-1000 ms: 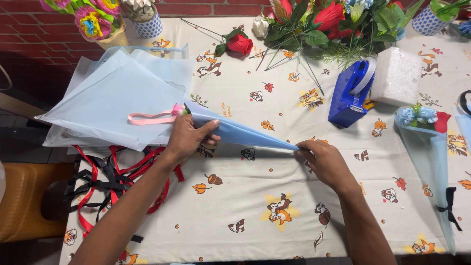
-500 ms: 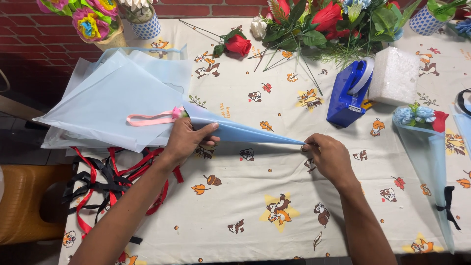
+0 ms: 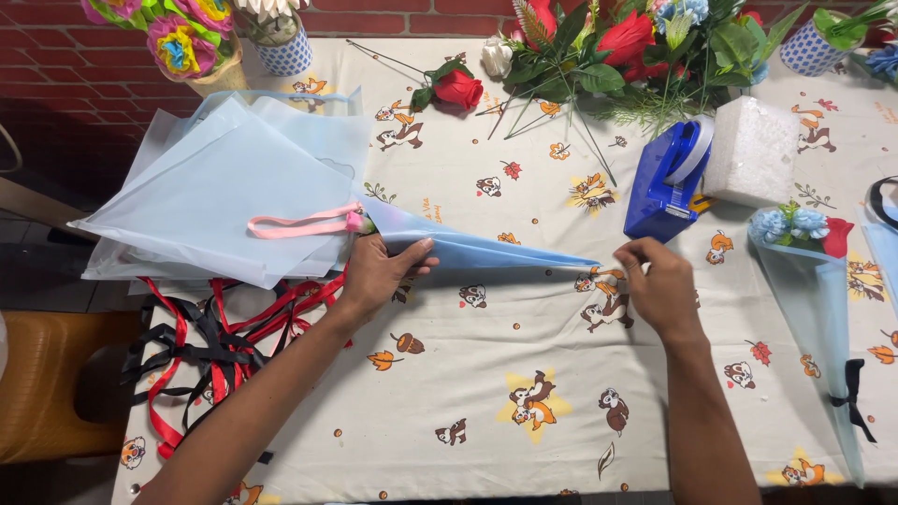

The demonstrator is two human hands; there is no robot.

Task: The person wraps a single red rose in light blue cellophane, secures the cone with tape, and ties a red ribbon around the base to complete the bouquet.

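A light blue paper cone (image 3: 496, 251) lies on its side on the cartoon-print tablecloth (image 3: 486, 458), narrow tip pointing right. My left hand (image 3: 379, 273) grips its wide end, thumb stretched across the top. A small pink flower with a pink ribbon loop (image 3: 304, 224) sticks out of that end. My right hand (image 3: 662, 288) hovers just right of the tip, fingers loosely curled, with nothing seen in them. It is close to the blue tape dispenser (image 3: 664, 182).
A stack of pale blue sheets (image 3: 224, 187) and red and black ribbons (image 3: 201, 351) lie left. A white foam block (image 3: 750, 161), a finished cone bouquet (image 3: 812, 281), a red rose (image 3: 458, 89) and loose flowers (image 3: 636, 47) sit behind and right. An orange chair (image 3: 47, 383) stands off the table's left edge.
My right hand has let go of the cone's tip and slid right, toward the tape dispenser. My left hand stays on the wide end.
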